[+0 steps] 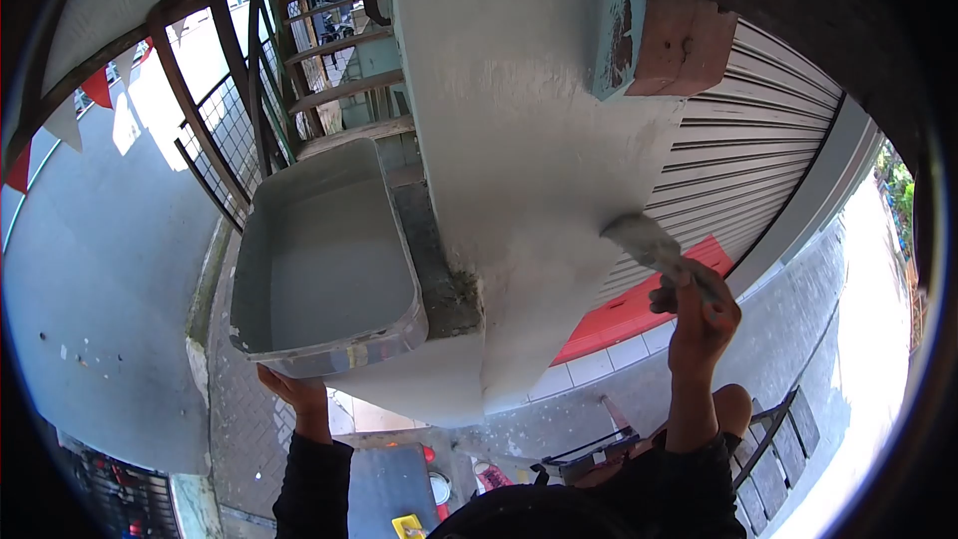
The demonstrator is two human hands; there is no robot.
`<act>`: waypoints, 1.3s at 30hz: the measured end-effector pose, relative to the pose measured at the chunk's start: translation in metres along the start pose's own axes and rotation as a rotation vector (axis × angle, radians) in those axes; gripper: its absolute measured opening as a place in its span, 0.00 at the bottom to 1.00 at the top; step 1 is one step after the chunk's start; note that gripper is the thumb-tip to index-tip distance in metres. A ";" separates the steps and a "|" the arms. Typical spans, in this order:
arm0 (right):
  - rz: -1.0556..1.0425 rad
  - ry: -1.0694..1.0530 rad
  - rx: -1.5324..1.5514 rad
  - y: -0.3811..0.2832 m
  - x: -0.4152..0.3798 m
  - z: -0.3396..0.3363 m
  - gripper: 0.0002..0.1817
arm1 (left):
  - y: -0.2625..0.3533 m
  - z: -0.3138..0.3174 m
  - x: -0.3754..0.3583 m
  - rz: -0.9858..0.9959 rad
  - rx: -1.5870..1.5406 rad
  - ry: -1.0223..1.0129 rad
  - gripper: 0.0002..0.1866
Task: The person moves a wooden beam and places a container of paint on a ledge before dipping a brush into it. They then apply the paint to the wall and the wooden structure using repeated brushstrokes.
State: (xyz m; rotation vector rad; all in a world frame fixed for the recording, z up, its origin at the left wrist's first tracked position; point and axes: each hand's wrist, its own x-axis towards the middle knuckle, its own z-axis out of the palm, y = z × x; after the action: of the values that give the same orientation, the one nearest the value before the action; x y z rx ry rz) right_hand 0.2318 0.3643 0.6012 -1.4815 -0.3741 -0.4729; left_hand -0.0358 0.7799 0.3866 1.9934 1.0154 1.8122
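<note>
A rectangular tub (pixel 334 260) of smooth grey material is held up by my left hand (pixel 294 391), whose fingers reach under its near edge. My right hand (pixel 704 324) is closed around the handle of a putty knife (pixel 644 242). Grey material coats the knife's blade, which is at the right edge of the pale grey wall (pixel 529 170). Part of the wall looks damp and smooth near the blade. The tub is just left of the wall's rough, dark lower ledge (pixel 444 284).
A ribbed shutter (pixel 748 140) with a red band lies right of the wall. A peeling wooden beam end (pixel 679 40) juts out above. Wooden stairs (pixel 349 95) rise at upper left. Below are a grey table (pixel 389 489), a yellow tool (pixel 408 526) and a slatted bench (pixel 778 459).
</note>
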 end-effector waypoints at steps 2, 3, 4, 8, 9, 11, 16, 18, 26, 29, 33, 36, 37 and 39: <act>-0.079 0.046 0.075 -0.018 0.004 -0.002 0.12 | -0.006 -0.001 -0.001 0.083 0.097 0.006 0.28; -0.084 0.034 0.137 -0.023 0.003 -0.005 0.13 | -0.007 -0.002 -0.001 0.112 0.124 0.008 0.28; -0.086 0.024 0.200 -0.025 -0.001 -0.009 0.13 | -0.007 -0.002 -0.001 0.116 0.111 0.004 0.27; -0.055 -0.104 0.289 -0.006 -0.029 -0.013 0.14 | -0.002 -0.002 -0.002 0.156 0.134 0.021 0.29; -0.043 -0.148 0.276 0.001 -0.037 -0.012 0.14 | -0.002 -0.004 0.000 0.189 0.157 0.022 0.30; 0.004 -0.259 0.200 0.018 -0.047 -0.019 0.15 | 0.004 -0.006 0.006 0.306 0.231 0.016 0.31; 0.082 -0.574 -0.080 0.030 -0.057 -0.033 0.17 | 0.026 -0.014 0.013 0.506 0.408 0.007 0.35; -0.013 -0.679 -0.189 0.033 -0.052 -0.034 0.18 | 0.022 -0.013 0.014 0.541 0.408 0.005 0.37; -0.160 -0.759 -0.224 0.064 -0.042 -0.025 0.21 | 0.018 -0.013 0.014 0.504 0.422 0.012 0.36; -0.103 -0.633 -0.163 0.070 -0.042 -0.011 0.14 | 0.008 -0.013 0.014 0.497 0.382 0.018 0.34; -0.139 -0.499 -0.274 0.047 -0.020 0.001 0.11 | 0.010 -0.016 0.016 0.532 0.424 0.007 0.33; -0.272 -0.384 -0.246 0.016 -0.011 -0.003 0.13 | 0.006 -0.016 0.016 0.517 0.458 0.009 0.33; -0.276 -0.344 -0.219 0.010 -0.011 -0.007 0.13 | 0.008 -0.016 0.016 0.517 0.463 0.013 0.33; -0.194 -0.281 -0.063 0.008 -0.016 -0.013 0.12 | 0.008 -0.015 0.015 0.531 0.464 0.030 0.32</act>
State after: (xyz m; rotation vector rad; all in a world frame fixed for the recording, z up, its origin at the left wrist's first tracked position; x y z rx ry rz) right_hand 0.2215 0.3527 0.5852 -1.5849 -0.7349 -0.4334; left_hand -0.0482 0.7795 0.4059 2.7341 1.0617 1.9921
